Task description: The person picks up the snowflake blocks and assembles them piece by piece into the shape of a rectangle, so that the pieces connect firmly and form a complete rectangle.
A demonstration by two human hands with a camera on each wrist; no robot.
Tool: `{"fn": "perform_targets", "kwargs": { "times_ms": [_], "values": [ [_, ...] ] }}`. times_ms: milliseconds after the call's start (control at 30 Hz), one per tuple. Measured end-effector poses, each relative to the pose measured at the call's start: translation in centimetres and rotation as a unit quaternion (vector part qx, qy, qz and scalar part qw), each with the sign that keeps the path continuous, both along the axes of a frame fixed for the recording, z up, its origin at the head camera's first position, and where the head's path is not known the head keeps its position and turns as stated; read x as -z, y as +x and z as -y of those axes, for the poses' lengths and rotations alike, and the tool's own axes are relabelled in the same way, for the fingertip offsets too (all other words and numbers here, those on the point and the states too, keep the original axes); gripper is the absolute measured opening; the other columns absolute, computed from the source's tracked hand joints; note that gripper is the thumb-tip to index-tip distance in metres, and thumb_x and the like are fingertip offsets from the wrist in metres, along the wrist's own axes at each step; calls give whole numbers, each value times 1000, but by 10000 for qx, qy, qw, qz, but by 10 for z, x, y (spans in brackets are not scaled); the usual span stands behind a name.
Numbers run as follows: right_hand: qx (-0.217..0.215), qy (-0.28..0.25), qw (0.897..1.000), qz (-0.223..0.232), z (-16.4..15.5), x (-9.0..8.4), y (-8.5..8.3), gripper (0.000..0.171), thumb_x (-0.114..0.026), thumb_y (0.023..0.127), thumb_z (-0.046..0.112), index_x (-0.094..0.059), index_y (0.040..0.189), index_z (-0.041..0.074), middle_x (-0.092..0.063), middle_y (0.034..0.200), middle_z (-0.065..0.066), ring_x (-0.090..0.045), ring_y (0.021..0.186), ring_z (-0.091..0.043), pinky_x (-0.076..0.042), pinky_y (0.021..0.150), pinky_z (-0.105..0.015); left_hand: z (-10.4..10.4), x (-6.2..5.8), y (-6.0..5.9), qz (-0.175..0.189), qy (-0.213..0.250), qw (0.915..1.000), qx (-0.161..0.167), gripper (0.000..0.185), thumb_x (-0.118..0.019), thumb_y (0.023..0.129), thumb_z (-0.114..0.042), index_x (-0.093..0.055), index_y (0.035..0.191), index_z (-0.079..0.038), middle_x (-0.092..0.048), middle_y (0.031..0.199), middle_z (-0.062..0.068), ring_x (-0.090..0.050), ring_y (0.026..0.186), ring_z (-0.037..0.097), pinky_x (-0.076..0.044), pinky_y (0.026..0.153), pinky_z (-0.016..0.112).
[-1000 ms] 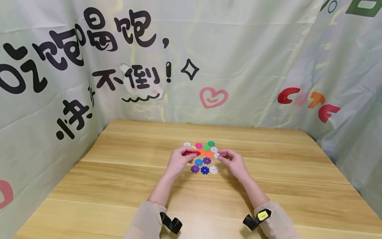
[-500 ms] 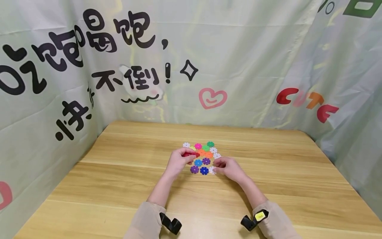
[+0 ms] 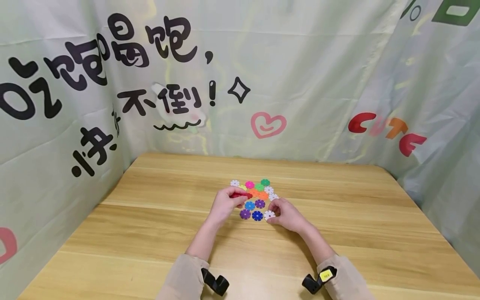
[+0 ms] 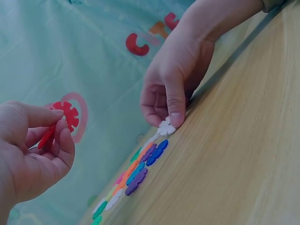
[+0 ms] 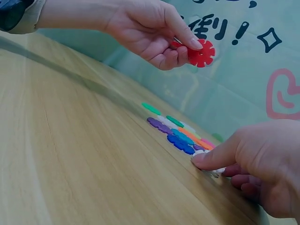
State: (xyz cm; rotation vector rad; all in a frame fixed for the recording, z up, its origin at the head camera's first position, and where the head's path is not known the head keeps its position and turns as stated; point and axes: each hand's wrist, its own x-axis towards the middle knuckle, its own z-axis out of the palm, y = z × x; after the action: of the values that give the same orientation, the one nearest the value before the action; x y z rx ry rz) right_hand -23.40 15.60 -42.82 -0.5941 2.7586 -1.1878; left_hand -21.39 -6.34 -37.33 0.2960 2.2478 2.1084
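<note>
While my right hand [image 3: 288, 214] pinches the white disc [image 4: 165, 127] between thumb and fingers, it's at the near right corner of the spread, just right of the dark blue disc [image 3: 257, 216]. I'd call the step picking up or adjusting this piece; next move likely calls for a firm edge pinch, no nudging of neighbours. Disc is thin, flat, round, rim notched like petals, small centre hole; tilted, can't tell if fully off the wood. My left hand [image 3: 224, 205], raised farther left, pinches the red discs [image 5: 206, 55], at least two, fanned, exact count hidden. Between my hands lies the light blue disc [image 3: 249, 206]; orange discs [image 3: 263, 195] sit farther, the pink disc [image 3: 249, 184] farther still. Wood-grain table [image 3: 240, 254] below, printed curtain [image 3: 307, 83] behind.
</note>
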Motion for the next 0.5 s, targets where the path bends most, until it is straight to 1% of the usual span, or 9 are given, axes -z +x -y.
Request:
{"fn": "perform_targets", "kwargs": {
  "times_ms": [133, 200, 400, 500],
  "values": [
    [1, -155, 9999, -6, -1, -1, 1, 23, -73, 76, 3, -56, 91, 8, -52, 77, -2, -47, 71, -17, -42, 64, -31, 0, 13, -9, 49, 66, 10000, 24, 15, -61, 85, 2, -63, 97, 10, -62, 85, 8, -56, 69, 14, -53, 71, 38],
    [41, -176, 9998, -20, -2, -1, 1, 23, -73, 77, 3, -56, 92, 9, -53, 75, -1, -47, 70, -16, -41, 64, -30, 0, 16, -11, 48, 102, 9999, 7, 15, -62, 86, 1, -63, 97, 9, -62, 84, 8, -56, 69, 13, -54, 71, 38],
    [-4, -206, 9998, -68, -3, -2, 2, 21, -69, 80, 2, -61, 98, 8, -55, 73, 0, -48, 68, -16, -42, 65, -31, -1, 19, -12, 44, 106, 9999, -84, 14, -63, 85, 0, -64, 97, 8, -63, 84, 9, -57, 69, 14, -54, 68, 32],
    [48, -280, 9996, -86, -4, -3, 1, 22, -67, 81, 1, -62, 102, 6, -55, 73, 0, -49, 66, -15, -43, 62, -30, -2, 18, -12, 47, 106, 9999, -104, 14, -63, 85, 0, -64, 96, 8, -63, 83, 10, -57, 69, 14, -54, 69, 32]
  ]
}}
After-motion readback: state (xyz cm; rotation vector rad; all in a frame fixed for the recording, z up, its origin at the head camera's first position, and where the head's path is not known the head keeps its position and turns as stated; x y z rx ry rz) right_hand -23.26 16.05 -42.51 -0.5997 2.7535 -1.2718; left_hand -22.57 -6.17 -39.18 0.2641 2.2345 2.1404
